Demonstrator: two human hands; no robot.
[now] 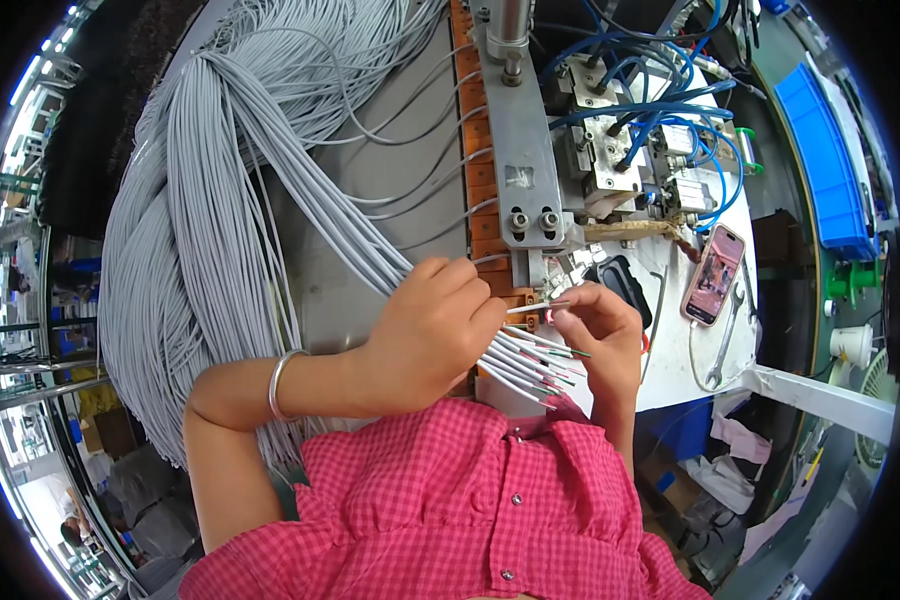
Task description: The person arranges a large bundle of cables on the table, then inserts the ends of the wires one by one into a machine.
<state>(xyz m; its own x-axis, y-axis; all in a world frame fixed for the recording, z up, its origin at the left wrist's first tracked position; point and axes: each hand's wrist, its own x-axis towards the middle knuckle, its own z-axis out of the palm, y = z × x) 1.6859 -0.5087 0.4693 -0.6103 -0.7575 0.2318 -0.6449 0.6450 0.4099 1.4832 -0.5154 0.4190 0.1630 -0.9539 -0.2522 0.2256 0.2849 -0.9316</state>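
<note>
My left hand [435, 325] is closed, with a single grey cable [527, 307] coming out between its thumb and forefinger. A bundle of grey cables [345, 225] runs in under that hand from the far left. Beyond it the bundle's stripped white ends [525, 365] fan out, showing thin green and red wires. My right hand [607, 335] pinches the tip of the single cable between thumb and fingers. Just past both hands lies an orange row of slotted blocks [487, 215], where several separate cables end. Exactly what sits at the pinched tip is too small to tell.
A large heap of grey cables [195, 270] covers the left side. A metal press bar [520, 150] stands beside the blocks, with a machine with blue air tubes [610, 140] behind. At right lie a phone [713, 275], wrenches [727, 335] and a blue bin [825, 165].
</note>
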